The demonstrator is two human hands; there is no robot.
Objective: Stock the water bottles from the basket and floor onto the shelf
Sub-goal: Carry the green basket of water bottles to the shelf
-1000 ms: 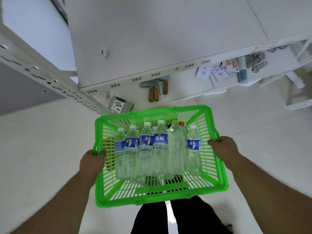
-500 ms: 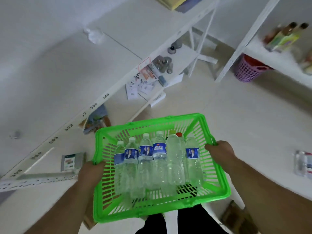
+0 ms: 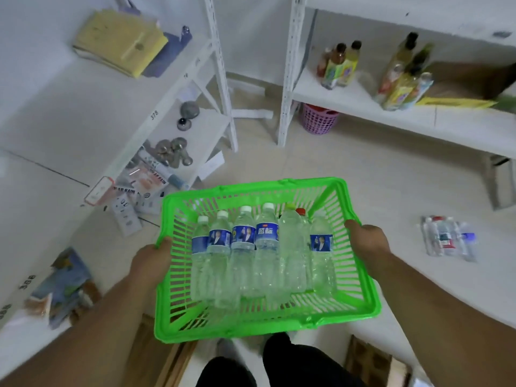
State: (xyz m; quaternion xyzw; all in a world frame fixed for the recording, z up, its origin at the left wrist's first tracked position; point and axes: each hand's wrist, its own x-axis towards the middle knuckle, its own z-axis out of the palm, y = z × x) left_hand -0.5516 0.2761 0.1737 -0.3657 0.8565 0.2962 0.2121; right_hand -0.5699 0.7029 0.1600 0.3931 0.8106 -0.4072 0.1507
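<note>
The green slatted plastic basket is held level in the air above the floor, and a row of clear water bottles fills it from its left wall to its right wall, most with white caps and blue labels. A few more bottles lie on their sides on the floor, well right of the basket. The white shelf stands beyond, at the floor's far right edge.

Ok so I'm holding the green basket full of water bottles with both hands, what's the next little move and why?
Probably step toward the white shelf ahead on the right and set the green basket down by it. Both the left hand and the right hand grip its rim, so neither is free to lift a water bottle. More bottles lie on the floor to the right.
</note>
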